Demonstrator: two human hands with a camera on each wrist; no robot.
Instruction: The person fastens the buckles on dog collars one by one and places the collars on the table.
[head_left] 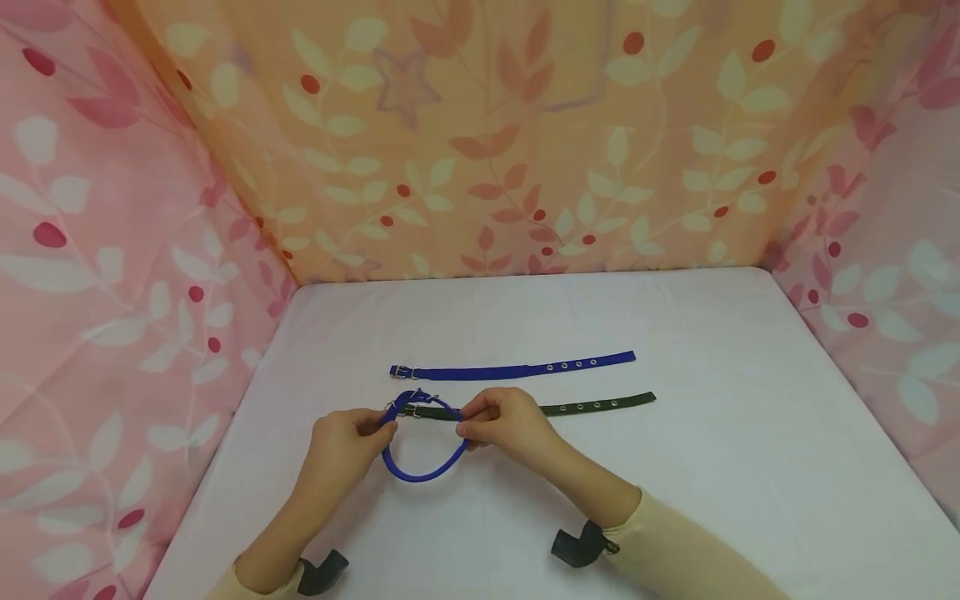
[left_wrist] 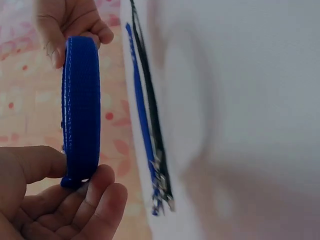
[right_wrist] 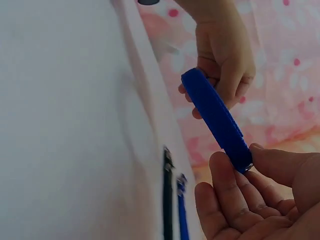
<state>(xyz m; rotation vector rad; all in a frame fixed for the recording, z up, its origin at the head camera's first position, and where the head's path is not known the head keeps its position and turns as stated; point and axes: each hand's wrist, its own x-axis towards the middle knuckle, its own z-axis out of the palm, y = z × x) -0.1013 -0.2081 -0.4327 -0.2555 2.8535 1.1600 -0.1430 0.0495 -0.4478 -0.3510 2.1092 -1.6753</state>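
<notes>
Here you are with the blue collar (left_wrist: 83,112) buckled into a loop, held up off the white tabletop (head_left: 750,433), left of its middle. Your left grip (head_left: 347,443) pinches the band's left side between thumb and fingers; your right grip (head_left: 512,425) pinches the opposite side. Seen from the head, the loop overlaps the buckle end of the dark green strap (head_left: 552,410), which lies flat just behind. Beyond that, a straight blue strap (head_left: 480,374) lies near it, with cloth between it and the back edge, where the orange curtain (head_left: 487,100) rises. Your widest room is rightward: white surface stretches from both strap tips to the right edge
</notes>
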